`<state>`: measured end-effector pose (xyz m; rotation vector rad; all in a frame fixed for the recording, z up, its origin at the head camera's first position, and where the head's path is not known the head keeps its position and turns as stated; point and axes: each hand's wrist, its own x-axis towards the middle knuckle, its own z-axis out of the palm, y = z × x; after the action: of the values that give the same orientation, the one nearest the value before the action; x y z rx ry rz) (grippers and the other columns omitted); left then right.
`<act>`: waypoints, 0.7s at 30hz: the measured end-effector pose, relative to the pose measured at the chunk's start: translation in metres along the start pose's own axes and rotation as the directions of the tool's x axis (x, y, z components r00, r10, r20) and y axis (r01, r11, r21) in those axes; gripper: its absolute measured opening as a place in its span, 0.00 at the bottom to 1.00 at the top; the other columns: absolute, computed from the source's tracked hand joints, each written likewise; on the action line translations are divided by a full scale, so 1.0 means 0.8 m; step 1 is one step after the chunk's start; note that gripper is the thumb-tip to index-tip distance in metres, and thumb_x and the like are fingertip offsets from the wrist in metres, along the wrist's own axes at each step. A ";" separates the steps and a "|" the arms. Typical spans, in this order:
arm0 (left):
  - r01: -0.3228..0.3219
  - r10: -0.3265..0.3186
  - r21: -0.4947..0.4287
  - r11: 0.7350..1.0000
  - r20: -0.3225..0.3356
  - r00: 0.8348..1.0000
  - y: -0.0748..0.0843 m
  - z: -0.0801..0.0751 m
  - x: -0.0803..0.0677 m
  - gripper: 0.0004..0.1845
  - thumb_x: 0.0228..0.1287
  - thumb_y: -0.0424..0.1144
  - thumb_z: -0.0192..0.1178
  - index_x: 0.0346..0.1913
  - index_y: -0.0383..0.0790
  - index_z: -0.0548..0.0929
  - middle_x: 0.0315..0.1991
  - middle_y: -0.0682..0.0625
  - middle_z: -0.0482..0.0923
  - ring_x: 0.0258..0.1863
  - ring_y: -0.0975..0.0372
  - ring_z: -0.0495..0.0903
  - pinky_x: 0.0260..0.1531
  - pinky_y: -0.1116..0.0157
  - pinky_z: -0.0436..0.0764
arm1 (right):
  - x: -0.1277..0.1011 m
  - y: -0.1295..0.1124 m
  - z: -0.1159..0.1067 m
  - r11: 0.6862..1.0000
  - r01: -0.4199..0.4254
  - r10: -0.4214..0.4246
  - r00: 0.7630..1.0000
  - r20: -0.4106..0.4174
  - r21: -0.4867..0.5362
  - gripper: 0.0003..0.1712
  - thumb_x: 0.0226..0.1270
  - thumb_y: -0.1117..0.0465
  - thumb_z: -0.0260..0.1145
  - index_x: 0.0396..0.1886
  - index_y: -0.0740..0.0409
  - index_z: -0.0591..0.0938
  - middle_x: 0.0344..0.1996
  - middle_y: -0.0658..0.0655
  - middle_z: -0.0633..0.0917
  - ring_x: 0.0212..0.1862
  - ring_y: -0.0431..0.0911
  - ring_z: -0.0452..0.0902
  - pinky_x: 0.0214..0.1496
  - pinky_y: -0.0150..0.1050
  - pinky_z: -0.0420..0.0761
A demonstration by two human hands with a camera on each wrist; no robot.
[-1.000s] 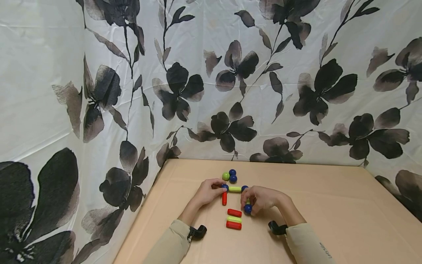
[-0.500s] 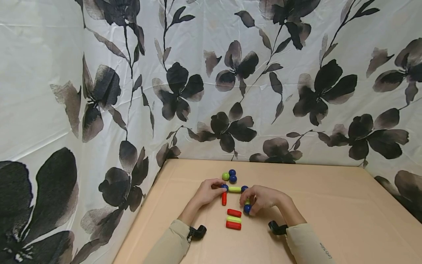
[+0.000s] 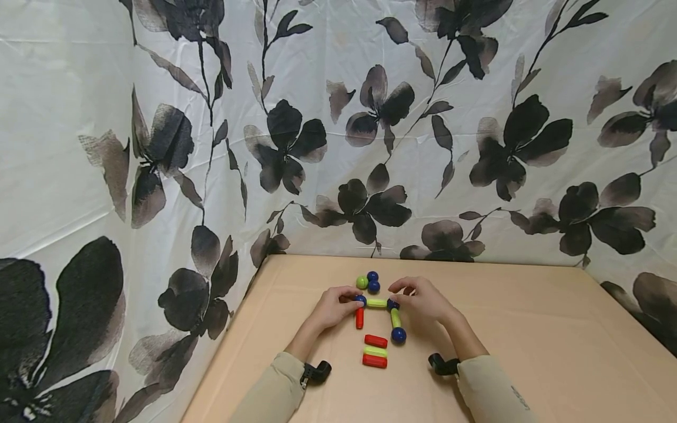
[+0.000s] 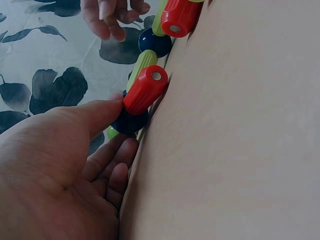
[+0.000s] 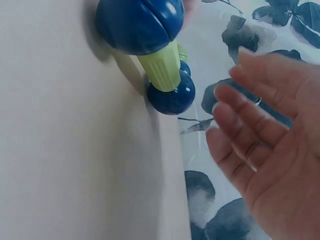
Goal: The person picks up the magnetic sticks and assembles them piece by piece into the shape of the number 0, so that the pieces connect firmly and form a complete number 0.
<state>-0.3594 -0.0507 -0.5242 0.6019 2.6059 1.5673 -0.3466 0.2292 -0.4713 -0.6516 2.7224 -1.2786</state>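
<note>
With thumb and fingers my left hand [image 3: 330, 308] pinches a blue ball [image 3: 361, 300] at the left corner of a magnetic ball-and-rod chain. From that ball a red rod [image 3: 359, 318] points toward me, its free end showing a metal disc in the left wrist view. A yellow-green rod [image 3: 376, 303] runs across to the right corner's blue ball [image 3: 391, 304]. There another yellow-green rod [image 3: 396, 318] leads down, slightly slanted, to a third blue ball [image 3: 399, 335]. My right hand [image 3: 423, 298] hovers beside the right corner, its loosely spread fingers [image 5: 240, 145] apart from the balls in the right wrist view.
Behind the chain sit a green ball [image 3: 362, 282] and two blue balls [image 3: 372, 276], grouped together. Nearer me lie a red rod [image 3: 376, 341], a yellow-green rod [image 3: 375, 351] and another red rod [image 3: 374, 361]. A floral cloth [image 3: 328, 141] hangs behind the tan table [image 3: 502, 329].
My right hand has let go near the right-hand rod and its lower blue ball and moved away from me to the right corner. The left hand keeps its place.
</note>
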 end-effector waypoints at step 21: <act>0.004 -0.004 -0.021 1.000 0.005 1.000 0.005 0.001 -0.002 0.17 0.71 0.42 0.68 0.58 0.39 0.87 0.47 0.49 0.87 0.43 0.61 0.81 0.45 0.67 0.80 | 0.024 0.035 0.033 0.998 -0.030 0.029 0.999 0.018 0.047 0.11 0.67 0.59 0.76 0.47 0.55 0.91 0.40 0.52 0.87 0.43 0.49 0.74 0.48 0.41 0.73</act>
<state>-0.3566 -0.0489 -0.5209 0.5979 2.5818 1.5880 -0.3673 0.2184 -0.5075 -0.6128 2.6689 -1.3192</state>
